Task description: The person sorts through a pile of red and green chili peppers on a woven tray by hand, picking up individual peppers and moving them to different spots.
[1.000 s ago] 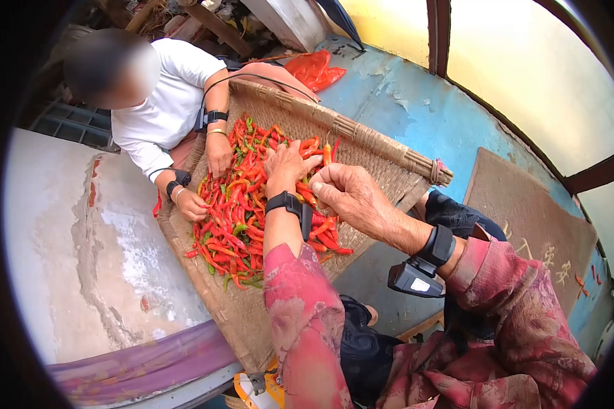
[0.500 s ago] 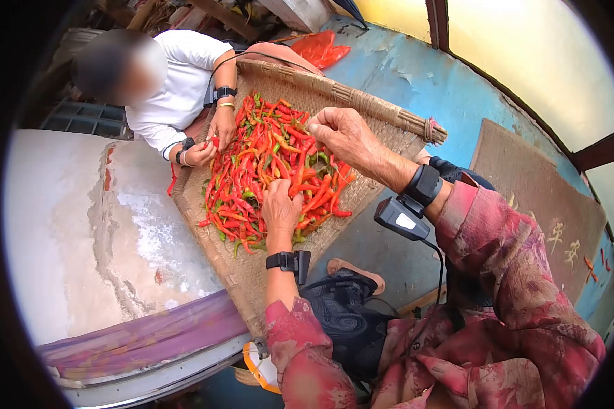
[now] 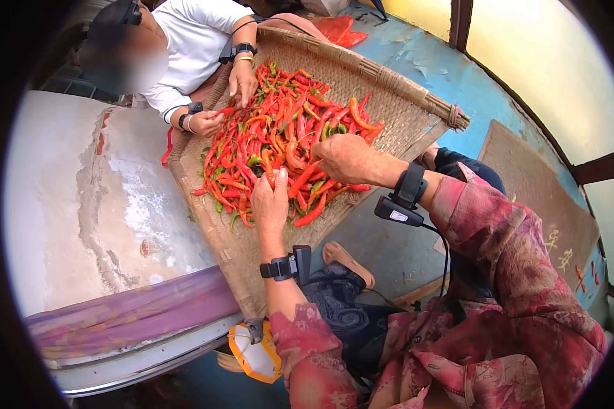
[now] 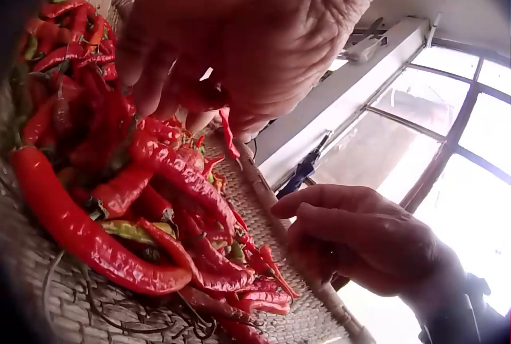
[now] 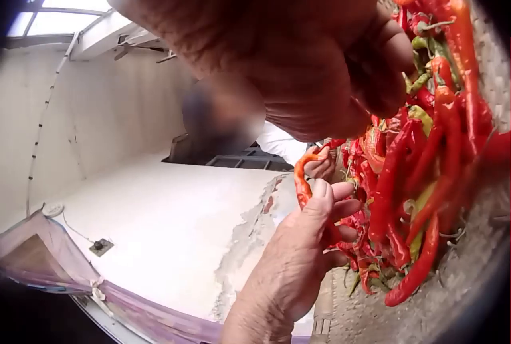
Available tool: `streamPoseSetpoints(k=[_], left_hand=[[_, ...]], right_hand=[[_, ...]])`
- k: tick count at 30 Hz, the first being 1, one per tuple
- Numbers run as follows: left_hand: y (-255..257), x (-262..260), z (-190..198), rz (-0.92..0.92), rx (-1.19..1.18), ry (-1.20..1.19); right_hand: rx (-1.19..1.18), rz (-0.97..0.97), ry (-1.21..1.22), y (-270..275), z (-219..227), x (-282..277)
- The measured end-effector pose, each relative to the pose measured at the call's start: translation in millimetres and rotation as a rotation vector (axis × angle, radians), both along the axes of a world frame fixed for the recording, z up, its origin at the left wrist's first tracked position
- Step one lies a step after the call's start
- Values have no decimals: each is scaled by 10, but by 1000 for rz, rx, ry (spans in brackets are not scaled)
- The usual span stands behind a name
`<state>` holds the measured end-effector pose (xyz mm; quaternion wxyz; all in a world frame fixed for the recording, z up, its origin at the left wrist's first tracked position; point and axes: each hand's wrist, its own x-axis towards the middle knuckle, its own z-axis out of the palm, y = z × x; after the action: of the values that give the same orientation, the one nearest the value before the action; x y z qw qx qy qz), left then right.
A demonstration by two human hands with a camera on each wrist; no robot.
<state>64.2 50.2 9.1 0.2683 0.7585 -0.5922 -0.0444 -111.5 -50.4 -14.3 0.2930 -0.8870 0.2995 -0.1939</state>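
Right, both hands are down in the heap of red chillies (image 3: 280,146) spread across the woven tray (image 3: 396,88). The left hand (image 3: 271,202) lies on the near edge of the pile, fingers straight and loose, gripping nothing; the right hand (image 3: 344,158) is curled over the peppers, though I cannot tell if it holds one. Opposite, another person's hands (image 3: 242,82) pick at the far side.

Faded pink floral sleeves (image 3: 498,245), and a black strapped camera with cable on each wrist (image 3: 406,194).
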Motion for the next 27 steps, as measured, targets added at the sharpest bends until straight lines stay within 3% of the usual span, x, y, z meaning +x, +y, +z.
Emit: streamPoseSetpoints(k=[2,4,6,8,10,11,13,14,18,20,24,25,27], left_hand=[[38,17,92,133,190,269],[70,65,128,101,261,360],[51,152,107,167,45,831],[-84,255,86,236,-448,1200],[-166,405,40,447,-674,1222],[-177,447,-11,450,-676,1228],[-192,429,-13,354,-323,1062],[-270,288,-125,423,-360,948],[-476,114,-443,237,-36,389],[-474,-137,-241,255,131,98],[-578,8,-422,174,-129,584],[-530,-91,-246,138,-172,839],[-451,-109,-69,102,-270,935]], right_hand=[[-56,1,70,26,23,35],[-57,6,66,56,23,42],[-58,4,57,75,-8,47],[-186,16,-33,78,-48,52],[-184,5,-27,81,-43,44],[-181,-5,-27,81,-38,42],[-189,-2,26,92,-7,48],[-195,-7,73,102,3,53],[-179,-4,30,94,-82,42],[-204,5,-6,93,-94,50],[-182,-16,42,72,-34,2],[-231,-21,24,58,-58,-11],[-274,-27,2,63,-48,-29]])
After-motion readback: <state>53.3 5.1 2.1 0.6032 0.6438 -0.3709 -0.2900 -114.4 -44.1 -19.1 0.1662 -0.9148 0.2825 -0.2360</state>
